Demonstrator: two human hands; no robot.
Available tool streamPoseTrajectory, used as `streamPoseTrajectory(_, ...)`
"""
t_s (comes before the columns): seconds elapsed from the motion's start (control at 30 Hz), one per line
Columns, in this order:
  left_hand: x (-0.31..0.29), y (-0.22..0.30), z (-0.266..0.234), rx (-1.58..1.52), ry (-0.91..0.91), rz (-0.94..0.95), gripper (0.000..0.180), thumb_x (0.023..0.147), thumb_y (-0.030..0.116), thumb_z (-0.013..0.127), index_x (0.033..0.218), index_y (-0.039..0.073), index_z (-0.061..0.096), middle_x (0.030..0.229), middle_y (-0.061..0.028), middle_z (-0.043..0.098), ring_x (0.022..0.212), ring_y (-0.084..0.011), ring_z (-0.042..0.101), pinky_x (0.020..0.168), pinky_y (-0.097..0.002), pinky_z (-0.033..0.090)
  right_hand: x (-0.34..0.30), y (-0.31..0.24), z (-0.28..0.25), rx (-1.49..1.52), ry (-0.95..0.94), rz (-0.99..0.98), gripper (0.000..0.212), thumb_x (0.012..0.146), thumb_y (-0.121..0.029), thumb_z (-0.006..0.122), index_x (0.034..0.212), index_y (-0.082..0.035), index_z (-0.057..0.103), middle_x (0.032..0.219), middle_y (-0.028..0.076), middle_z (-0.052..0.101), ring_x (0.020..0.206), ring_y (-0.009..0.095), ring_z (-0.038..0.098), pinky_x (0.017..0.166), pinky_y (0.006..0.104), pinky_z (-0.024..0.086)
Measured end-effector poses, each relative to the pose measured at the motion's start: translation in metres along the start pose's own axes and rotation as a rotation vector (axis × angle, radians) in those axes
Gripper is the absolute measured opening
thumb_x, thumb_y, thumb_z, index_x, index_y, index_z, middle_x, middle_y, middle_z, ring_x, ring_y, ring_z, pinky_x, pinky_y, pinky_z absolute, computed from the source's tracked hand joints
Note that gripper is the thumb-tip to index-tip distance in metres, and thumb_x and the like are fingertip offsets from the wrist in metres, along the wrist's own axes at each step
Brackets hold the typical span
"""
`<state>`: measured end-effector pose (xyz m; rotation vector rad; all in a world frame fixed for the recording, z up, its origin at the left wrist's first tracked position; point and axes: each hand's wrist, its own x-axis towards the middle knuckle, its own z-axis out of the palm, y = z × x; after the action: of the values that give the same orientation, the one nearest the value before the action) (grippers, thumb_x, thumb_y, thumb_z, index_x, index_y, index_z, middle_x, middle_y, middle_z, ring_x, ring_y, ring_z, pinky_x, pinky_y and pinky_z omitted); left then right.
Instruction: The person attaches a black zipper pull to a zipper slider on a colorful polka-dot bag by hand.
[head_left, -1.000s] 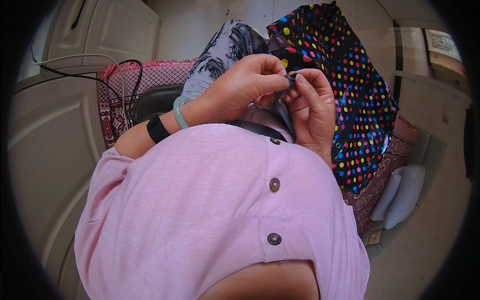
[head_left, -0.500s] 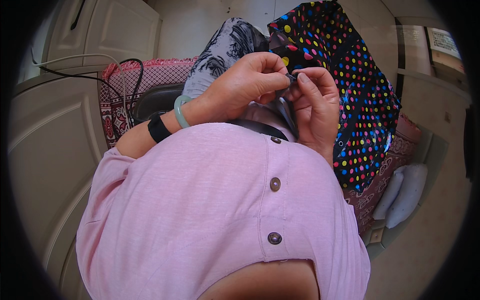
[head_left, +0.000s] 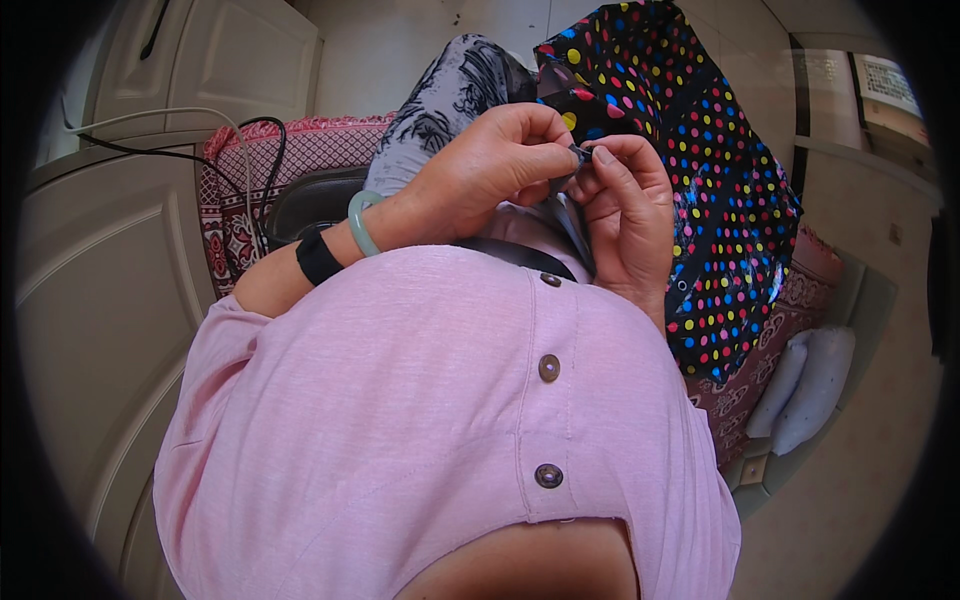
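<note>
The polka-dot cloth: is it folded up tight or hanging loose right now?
Hanging loose. The polka-dot cloth drapes unfolded over the lap, while the left hand and right hand pinch one small edge of it together.

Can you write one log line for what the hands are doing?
left hand: pinching small dark piece | right hand: pinching same piece | polka-dot fabric: behind hands

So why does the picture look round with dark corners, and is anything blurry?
Head view: a fisheye lens leaves a black rim and bends the cabinet doors; soft, even daylight with no glare; the hands, left hand and right hand, and the polka-dot fabric look sharp.
</note>
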<state>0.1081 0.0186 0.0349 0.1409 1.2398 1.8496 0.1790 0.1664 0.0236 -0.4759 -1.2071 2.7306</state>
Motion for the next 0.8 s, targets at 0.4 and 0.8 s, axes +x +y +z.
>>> streamPoseTrajectory(0.4,-0.0002,-0.0003,-0.0003,0.037,0.007,0.011,0.009,0.088,0.012,0.063,0.090,0.007,0.056,0.072,0.0032,0.053,0.055,-0.0017,0.042,0.049,-0.0153,0.032,-0.0035,-0.0001,0.0032,-0.154,0.018,-0.050,0.007,0.085,-0.001,0.066,0.091,0.000,0.061,0.079,0.003,0.062,0.065,0.008,0.056,0.061,0.0199,0.046)
streamPoseTrajectory(0.8,-0.0037,-0.0023,0.0038,0.033,-0.001,0.038,0.011,0.092,0.012,0.058,0.097,0.002,0.055,0.078,-0.0033,0.060,0.061,-0.0067,0.057,0.051,-0.0175,0.042,-0.0076,-0.0046,0.0068,-0.321,0.050,-0.087,0.006,0.086,-0.002,0.065,0.091,0.000,0.062,0.078,0.002,0.062,0.066,0.007,0.056,0.062,0.0185,0.044)
